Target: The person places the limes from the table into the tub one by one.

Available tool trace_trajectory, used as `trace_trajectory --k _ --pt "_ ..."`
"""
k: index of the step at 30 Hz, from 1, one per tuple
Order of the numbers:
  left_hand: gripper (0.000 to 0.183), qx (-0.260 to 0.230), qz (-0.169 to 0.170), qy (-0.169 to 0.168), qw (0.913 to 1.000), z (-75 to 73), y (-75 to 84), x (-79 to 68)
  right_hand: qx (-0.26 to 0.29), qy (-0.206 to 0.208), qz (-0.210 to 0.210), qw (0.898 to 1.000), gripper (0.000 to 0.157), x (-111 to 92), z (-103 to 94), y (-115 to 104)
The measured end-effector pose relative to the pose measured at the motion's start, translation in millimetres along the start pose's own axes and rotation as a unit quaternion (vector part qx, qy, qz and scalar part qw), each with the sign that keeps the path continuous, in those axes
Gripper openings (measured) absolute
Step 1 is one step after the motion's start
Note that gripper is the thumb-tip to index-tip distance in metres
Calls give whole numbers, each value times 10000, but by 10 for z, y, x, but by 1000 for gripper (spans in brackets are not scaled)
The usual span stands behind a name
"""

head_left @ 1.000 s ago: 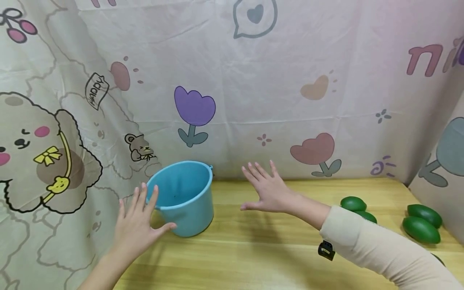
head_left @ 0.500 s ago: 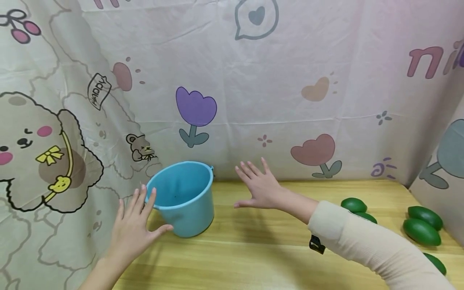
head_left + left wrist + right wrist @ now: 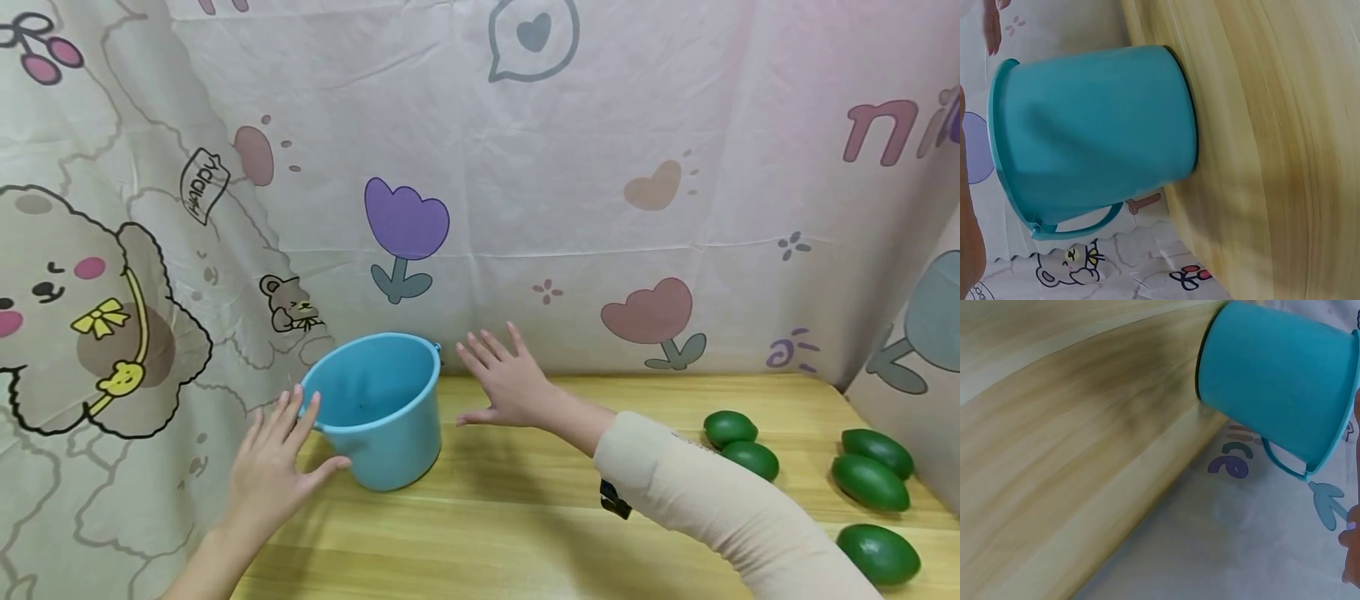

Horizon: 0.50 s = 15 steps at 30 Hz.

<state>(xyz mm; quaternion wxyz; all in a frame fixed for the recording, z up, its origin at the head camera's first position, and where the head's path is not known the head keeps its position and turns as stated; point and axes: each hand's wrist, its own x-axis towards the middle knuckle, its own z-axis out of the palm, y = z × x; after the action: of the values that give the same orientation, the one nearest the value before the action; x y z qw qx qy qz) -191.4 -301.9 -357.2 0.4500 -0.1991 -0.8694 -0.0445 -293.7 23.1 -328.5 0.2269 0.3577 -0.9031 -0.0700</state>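
A light blue bucket (image 3: 397, 450) stands upright on the wooden table, its inside showing nothing but a few dark specks. My left hand (image 3: 273, 471) is spread at its near left side, fingertips overlapping the rim in the head view. To the right of the bucket my right hand (image 3: 510, 383) hovers with fingers spread, a short gap from the rim. Both palms hold nothing. The left wrist view shows the bucket (image 3: 1097, 125) side-on with its handle hanging down along the wall. In the right wrist view the bucket (image 3: 1279, 381) fills the upper right.
Several dark green, avocado-shaped fruits lie at the right: a pair (image 3: 750, 460) near the right sleeve, another pair (image 3: 870, 482) by the side cloth, and a single one (image 3: 877, 554) nearer. Printed cloth (image 3: 525, 208) hangs behind and left of the wooden table (image 3: 465, 542).
My right hand has moved left, closer to the bucket, uncovering more green fruits behind the sleeve. My left hand has shifted only slightly. The bucket has stayed put.
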Motion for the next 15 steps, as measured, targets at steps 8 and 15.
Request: trace_trajectory --k 8,15 --pt "91 94 -88 445 9989 43 -42 -9 225 1372 -195 9901 87 128 193 16" --pt "83 -370 1 811 9960 124 -101 -15 392 3029 -846 9485 71 201 372 53"
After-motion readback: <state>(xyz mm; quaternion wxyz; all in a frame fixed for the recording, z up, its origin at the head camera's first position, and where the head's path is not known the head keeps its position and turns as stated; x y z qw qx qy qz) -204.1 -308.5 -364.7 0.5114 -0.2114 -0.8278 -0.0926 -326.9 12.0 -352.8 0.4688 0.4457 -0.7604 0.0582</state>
